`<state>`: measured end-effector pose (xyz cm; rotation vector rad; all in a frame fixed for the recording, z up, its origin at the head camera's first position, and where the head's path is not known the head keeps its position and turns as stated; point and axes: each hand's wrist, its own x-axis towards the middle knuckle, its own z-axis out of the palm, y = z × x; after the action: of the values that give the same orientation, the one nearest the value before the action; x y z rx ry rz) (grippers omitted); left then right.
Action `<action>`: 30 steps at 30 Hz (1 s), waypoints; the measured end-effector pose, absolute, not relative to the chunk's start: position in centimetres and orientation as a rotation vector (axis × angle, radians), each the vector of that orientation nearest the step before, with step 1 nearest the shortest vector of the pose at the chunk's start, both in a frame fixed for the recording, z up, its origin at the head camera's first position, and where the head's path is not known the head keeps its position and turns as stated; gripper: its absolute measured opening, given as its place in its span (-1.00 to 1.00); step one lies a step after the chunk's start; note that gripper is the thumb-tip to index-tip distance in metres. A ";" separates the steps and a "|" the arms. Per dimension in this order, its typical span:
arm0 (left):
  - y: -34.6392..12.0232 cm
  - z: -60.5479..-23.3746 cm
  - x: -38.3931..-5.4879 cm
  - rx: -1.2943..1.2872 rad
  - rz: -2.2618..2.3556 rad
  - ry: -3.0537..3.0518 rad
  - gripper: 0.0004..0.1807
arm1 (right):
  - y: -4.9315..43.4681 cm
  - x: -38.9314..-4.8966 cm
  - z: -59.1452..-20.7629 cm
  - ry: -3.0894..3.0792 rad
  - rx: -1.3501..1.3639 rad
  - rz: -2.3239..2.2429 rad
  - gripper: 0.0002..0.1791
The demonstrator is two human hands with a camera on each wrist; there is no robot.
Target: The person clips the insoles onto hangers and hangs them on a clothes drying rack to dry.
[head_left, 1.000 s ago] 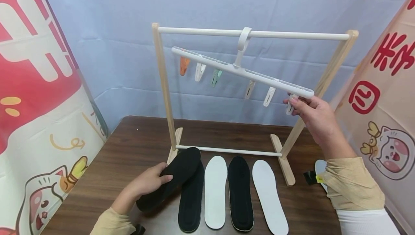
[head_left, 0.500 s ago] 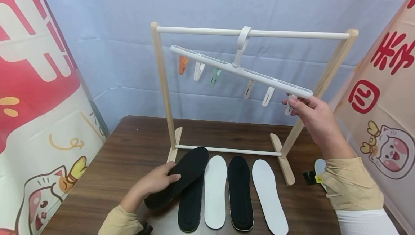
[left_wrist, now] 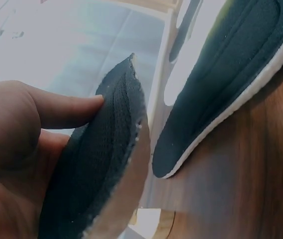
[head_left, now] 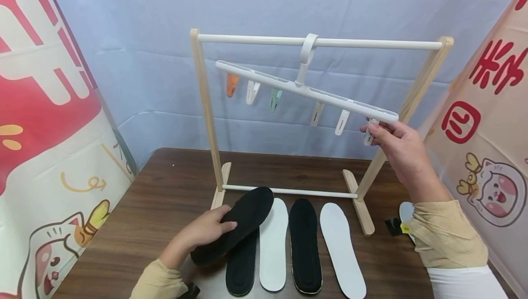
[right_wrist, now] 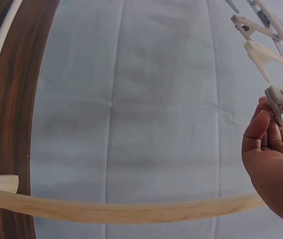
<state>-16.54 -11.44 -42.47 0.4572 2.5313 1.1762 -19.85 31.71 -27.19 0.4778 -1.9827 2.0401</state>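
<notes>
Your left hand (head_left: pixel 206 231) is holding a black insole (head_left: pixel 248 215), thumb on one face, fingers behind, toward its near end; the far end slants up and away to the right of that grip. It looks raised off the table (head_left: pixel 156 198), overlapping a second black insole (head_left: pixel 241 264) just right of your grip. Further right of that hand: a white insole (head_left: pixel 273 253), another black one (head_left: pixel 306 248), another white one (head_left: pixel 343 251), all lying flat.

Your right hand (head_left: pixel 400 150) is up high, pinching the end clip (head_left: pixel 369 135) on the hanger (head_left: pixel 305 91). Hanger dips toward this hand; its hook (head_left: pixel 308 51) sits on the rack's top rail (head_left: pixel 371 44), up and left of your pinch. Next clip (head_left: pixel 342 122) over, just left of your fingers, hangs with nothing in it. Can't tell if your pinched clip's mouth is open.

Step in hand, I'd say: insole picked up, clip steadied, the two well apart, not yet joined. Next move likely calls for lifting the insole's edge up to your right hand, squeezing the clip wide, then letting it bite.
</notes>
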 end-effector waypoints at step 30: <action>-8.6 -40.7 -15.7 0.601 1.140 2.514 -0.84 | 29.7 -19.8 -27.4 -1.716 0.445 2.037 -0.83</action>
<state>-15.75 -8.56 -40.73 0.6013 2.5137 1.1397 -19.77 29.73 -27.38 0.4452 -1.7161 2.0373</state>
